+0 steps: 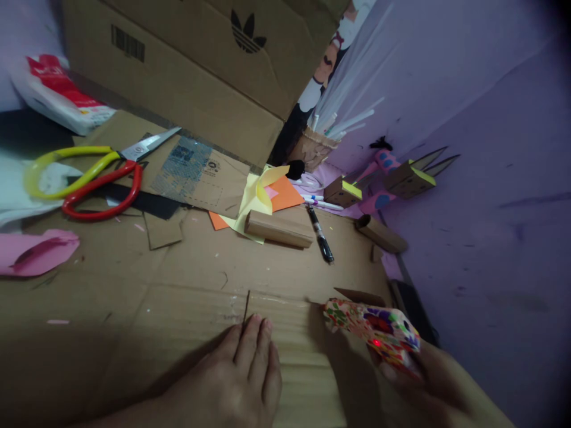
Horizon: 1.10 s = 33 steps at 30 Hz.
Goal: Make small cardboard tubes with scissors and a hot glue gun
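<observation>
The L hand [236, 380] is laid flat, palm down, on the cardboard sheet [156, 309], fingers straight and close together, nothing gripped. Its fingertips [254, 327] are set right at the lower end of a thin dark stick [246, 306], which lies on the sheet and points away from the person; whether it is a stick or a slit can't be told for sure.

The R hand [428, 386] is closed round the rear of a multicoloured tool [375, 330] at the sheet's R edge, nose aimed L toward the stick but apart from it. A small red light is seen on the tool's side.

Further back on the sheet, a cardboard roll [279, 229] is seen lying across yellow paper [256, 199] and orange paper [285, 193], w/ a black pen [320, 233] just beside it. Scissors [89, 175] w/ one yellow and one red handle are seen at far L, blades shut, near a pink paper scrap [35, 249]. A big box [178, 65] is stood behind. A cup of white sticks [312, 148] is placed by the purple wall.
</observation>
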### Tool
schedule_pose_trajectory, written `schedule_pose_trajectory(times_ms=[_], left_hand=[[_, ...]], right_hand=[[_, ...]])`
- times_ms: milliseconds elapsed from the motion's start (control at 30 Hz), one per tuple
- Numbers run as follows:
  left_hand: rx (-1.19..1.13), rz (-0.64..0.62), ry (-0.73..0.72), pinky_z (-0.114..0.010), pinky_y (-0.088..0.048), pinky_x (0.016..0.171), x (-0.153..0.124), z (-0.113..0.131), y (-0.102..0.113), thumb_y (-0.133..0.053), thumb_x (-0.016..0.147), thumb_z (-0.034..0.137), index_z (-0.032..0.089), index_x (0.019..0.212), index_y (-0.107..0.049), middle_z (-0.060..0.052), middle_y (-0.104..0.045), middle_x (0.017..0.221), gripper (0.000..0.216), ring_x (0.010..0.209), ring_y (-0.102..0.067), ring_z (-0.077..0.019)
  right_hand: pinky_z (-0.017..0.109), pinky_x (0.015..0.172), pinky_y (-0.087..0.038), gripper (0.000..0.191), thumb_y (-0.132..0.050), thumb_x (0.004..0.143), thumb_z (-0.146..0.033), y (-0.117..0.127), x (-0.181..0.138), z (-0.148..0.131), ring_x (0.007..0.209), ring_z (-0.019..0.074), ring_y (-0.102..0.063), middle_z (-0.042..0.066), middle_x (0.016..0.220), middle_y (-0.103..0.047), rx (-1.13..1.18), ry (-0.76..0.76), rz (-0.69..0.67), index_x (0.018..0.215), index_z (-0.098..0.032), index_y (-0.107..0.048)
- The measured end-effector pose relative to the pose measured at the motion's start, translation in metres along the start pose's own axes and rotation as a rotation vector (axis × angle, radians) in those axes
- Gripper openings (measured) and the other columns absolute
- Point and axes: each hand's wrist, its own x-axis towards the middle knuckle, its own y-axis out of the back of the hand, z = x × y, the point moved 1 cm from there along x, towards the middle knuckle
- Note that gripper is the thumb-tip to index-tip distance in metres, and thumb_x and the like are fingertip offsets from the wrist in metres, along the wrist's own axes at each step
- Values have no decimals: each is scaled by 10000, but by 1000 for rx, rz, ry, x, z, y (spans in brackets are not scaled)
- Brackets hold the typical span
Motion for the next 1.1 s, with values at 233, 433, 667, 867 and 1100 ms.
schedule_pose_trajectory(times_ms=[233, 433, 667, 867, 1100], left_hand=[[-11, -19, -21, -433, -367, 821, -1, -1, 4, -285, 850, 121, 77, 970, -586, -141, -707, 977, 326, 929, -647, -273], [-5, -43, -20, -436, -355, 849, -1, -1, 2, -300, 863, 144, 77, 989, -582, -147, -700, 999, 316, 955, -635, -273], [4, -43, -29, -440, -347, 844, -1, -1, 2, -305, 859, 135, 78, 980, -594, -152, -701, 996, 317, 950, -638, -275], [-28, 10, 13, -410, -357, 834, -1, -2, 0, -243, 865, 91, 95, 921, -627, -131, -719, 940, 388, 896, -657, -252], [-51, -60, 3, -346, -376, 861, -2, -8, 6, -320, 872, 149, 143, 943, -656, -75, -720, 977, 343, 937, -635, -208]], right_hand=[[349, 856, -521, 395, -608, 754, -406, 0, -2, 1, 975, 282, -644, 123, 1082, -683, 1, -15, -9, 1063, -161, -640], [355, 817, -536, 415, -587, 755, -442, 1, -2, 6, 908, 283, -663, 121, 1043, -697, -37, 10, 19, 1053, -160, -648], [365, 827, -532, 420, -596, 749, -414, 1, -1, 8, 934, 288, -656, 122, 1033, -700, -56, 31, 13, 1084, -163, -637], [321, 810, -534, 427, -648, 725, -418, 6, 0, -1, 882, 243, -663, 90, 1027, -688, 177, -1, 125, 1091, -205, -592], [211, 576, -501, 294, -747, 629, -322, -2, 42, -7, 622, 139, -615, 32, 783, -681, 631, -12, 325, 861, -170, -650]])
